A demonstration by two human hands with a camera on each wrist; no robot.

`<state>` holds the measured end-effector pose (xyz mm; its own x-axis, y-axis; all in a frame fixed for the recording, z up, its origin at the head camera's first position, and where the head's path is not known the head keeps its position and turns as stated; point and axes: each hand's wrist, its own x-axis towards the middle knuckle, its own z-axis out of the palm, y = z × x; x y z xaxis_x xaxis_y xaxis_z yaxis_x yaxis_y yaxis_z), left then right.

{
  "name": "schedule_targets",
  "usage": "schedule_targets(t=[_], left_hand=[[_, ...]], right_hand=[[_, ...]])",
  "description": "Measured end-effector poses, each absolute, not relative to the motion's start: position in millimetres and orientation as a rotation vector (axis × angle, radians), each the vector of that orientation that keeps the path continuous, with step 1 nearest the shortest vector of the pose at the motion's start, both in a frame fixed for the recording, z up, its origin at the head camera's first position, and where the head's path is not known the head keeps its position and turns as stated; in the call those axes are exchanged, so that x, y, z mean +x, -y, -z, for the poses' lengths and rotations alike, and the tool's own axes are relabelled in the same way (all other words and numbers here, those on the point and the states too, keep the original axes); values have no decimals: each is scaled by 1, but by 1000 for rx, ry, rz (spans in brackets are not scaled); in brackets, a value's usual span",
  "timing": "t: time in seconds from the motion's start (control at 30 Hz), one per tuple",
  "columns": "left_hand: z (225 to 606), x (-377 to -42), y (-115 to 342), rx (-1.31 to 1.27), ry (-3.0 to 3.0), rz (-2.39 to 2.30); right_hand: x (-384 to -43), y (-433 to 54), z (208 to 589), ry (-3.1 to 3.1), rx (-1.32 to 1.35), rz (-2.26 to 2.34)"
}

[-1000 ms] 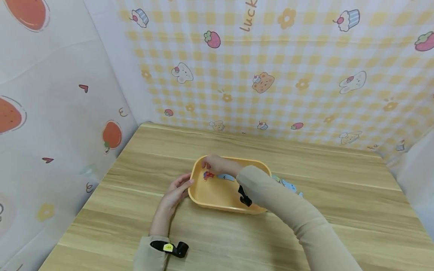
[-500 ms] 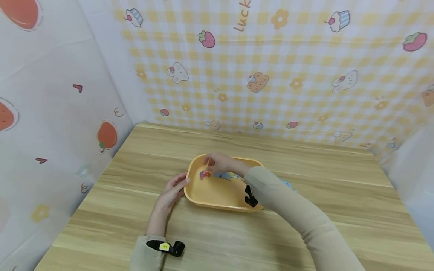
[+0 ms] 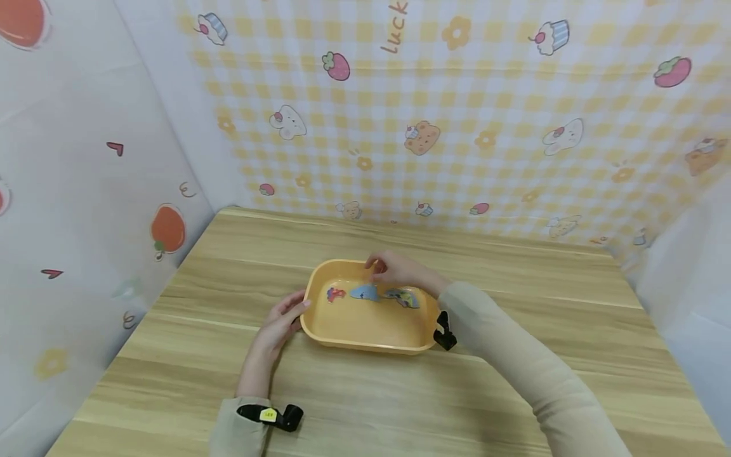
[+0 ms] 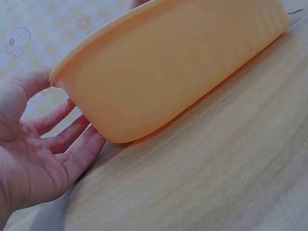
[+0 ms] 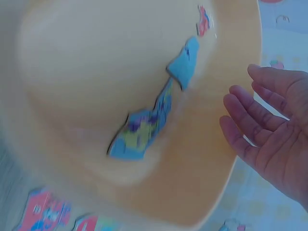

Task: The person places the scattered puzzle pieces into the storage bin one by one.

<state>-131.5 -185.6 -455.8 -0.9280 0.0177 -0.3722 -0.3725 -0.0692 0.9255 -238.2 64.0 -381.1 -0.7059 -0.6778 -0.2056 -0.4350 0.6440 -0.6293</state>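
Note:
An orange-yellow plastic basin (image 3: 365,329) stands on the wooden table. My left hand (image 3: 281,325) holds its left end, thumb at the rim and fingers against the outer wall. Inside lie flat printed cut-out pieces in a row: a small red piece (image 3: 335,294), a light blue piece (image 3: 363,292) and a blue piece with yellow and purple print (image 5: 139,132). Over the basin's far side is my right hand (image 3: 395,268). In the right wrist view its fingers are loosely bent with nothing between them, beside the rim and apart from the pieces.
Outside the basin, a pink-red printed piece (image 5: 43,211) and a part of another piece lie at the lower left of the right wrist view. The wooden table top (image 3: 228,266) meets a checked yellow cloth wall (image 3: 365,127) at the back.
My right hand has moved right along the far side, away from the red piece, uncovering the blue and multicoloured pieces. The left hand stays at the basin's left end. The head view has shifted slightly.

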Motion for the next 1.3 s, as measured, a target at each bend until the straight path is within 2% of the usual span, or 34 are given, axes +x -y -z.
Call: schedule_targets(t=[0.73,1.07,1.3], left_hand=[[452,-132,190,-379,-1928,-2069],[454,-133,187,-386,-1921,-2076],[454,-133,187,-393,-1930,-2071]], right_hand=[[-240,-159,376,-2558,-674,936],[-239,-207,399,-2540,-756,919],[-223,-223,403,-2581,-577,789]])
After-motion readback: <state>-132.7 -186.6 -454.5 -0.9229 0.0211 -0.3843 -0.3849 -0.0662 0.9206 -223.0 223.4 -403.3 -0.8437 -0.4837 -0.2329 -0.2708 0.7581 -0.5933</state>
